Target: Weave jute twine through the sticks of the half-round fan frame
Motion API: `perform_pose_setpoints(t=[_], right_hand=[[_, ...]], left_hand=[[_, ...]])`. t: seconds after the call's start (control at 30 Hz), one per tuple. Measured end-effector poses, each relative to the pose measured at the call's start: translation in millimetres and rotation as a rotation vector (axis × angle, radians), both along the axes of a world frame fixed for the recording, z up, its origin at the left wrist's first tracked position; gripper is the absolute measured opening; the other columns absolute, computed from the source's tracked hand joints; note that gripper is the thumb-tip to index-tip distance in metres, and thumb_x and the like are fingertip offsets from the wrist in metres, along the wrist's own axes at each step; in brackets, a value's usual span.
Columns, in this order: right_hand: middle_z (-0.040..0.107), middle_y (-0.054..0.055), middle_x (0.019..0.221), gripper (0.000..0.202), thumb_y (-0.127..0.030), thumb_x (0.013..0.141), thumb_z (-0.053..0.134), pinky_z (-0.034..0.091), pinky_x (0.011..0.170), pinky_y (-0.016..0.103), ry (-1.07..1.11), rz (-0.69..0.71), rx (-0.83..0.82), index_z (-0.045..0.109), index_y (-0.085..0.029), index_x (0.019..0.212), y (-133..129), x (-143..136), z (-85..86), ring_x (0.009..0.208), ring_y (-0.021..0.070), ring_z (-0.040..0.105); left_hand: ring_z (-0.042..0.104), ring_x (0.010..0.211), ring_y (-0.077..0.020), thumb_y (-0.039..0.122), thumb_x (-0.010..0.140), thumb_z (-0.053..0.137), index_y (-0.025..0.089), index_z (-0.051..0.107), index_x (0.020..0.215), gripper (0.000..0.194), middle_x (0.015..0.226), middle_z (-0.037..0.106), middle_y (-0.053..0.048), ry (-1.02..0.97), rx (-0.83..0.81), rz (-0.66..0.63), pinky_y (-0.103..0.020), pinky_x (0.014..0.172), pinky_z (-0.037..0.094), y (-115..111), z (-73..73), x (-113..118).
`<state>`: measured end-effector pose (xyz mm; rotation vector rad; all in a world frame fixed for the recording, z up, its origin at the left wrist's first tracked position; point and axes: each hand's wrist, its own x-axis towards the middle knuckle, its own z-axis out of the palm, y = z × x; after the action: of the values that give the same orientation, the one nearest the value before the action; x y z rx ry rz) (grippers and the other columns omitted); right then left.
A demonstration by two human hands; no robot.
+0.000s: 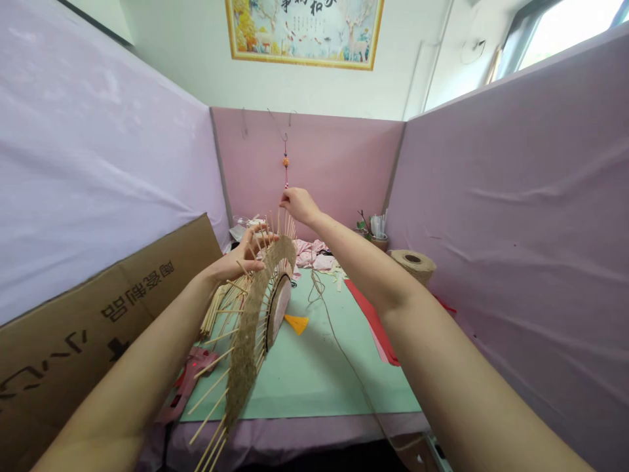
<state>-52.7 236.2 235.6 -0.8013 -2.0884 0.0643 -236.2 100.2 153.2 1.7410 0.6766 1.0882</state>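
Observation:
A round woven piece [244, 337] of brown twine and thin wooden sticks stands tilted on edge over the table, its stick ends fanning outward. In its middle is a pale disc [279, 307] with a dark rim. My left hand [246, 252] grips the upper left of the woven band, thumb on the near side and fingers among the sticks. Above the top stick ends, my right hand [299, 203] is closed in a pinch; what lies between its fingertips is too small to make out. A loose twine strand [339, 344] hangs behind my right forearm and trails across the table toward me.
A twine roll [413, 264] stands at right, near red sheets [371, 314]. An orange tassel [297, 324] lies on the green mat [314, 387]. Loose sticks [211, 314] and a cardboard sheet [113, 308] are at left. A beaded pendant [285, 162] hangs from a hook on the back partition.

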Motion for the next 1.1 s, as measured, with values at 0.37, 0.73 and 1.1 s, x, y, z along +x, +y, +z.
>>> perform_pose_setpoints(t=[0.37, 0.73, 1.1], right_hand=[[0.045, -0.005, 0.047, 0.015, -0.025, 0.072, 0.06, 0.034, 0.05, 0.023, 0.23, -0.052, -0.612, 0.057, -0.017, 0.06, -16, 21, -123.8, 0.047, 0.009, 0.039], [0.059, -0.001, 0.084, 0.031, -0.017, 0.068, 0.058, 0.042, 0.069, 0.023, 0.343, 0.075, -0.59, 0.053, -0.017, 0.098, -10, 4, -105.8, 0.076, 0.0116, 0.055], [0.052, -0.005, 0.066, 0.038, -0.049, 0.075, 0.061, 0.031, 0.052, 0.02, 0.46, 0.304, -0.604, 0.065, -0.019, 0.097, -19, 4, -108.8, 0.058, 0.0086, 0.042]], left_hand=[[0.041, 0.133, -0.0362, 0.041, 0.057, 0.085, 0.029, 0.035, 0.134, 0.093, 0.143, 0.045, -0.015, -0.165, 0.019, 0.062, -0.054, 0.105, 0.037, 16, -17.2, 2], [0.044, 0.131, -0.0344, 0.037, 0.06, 0.083, 0.029, 0.035, 0.133, 0.087, 0.141, 0.047, -0.015, -0.153, 0.022, 0.039, -0.054, 0.105, 0.037, 13, -16.5, 0], [0.044, 0.132, -0.0341, 0.038, 0.059, 0.083, 0.029, 0.037, 0.132, 0.087, 0.142, 0.047, -0.014, -0.147, 0.026, 0.033, -0.053, 0.106, 0.036, 12, -16.6, 5]])
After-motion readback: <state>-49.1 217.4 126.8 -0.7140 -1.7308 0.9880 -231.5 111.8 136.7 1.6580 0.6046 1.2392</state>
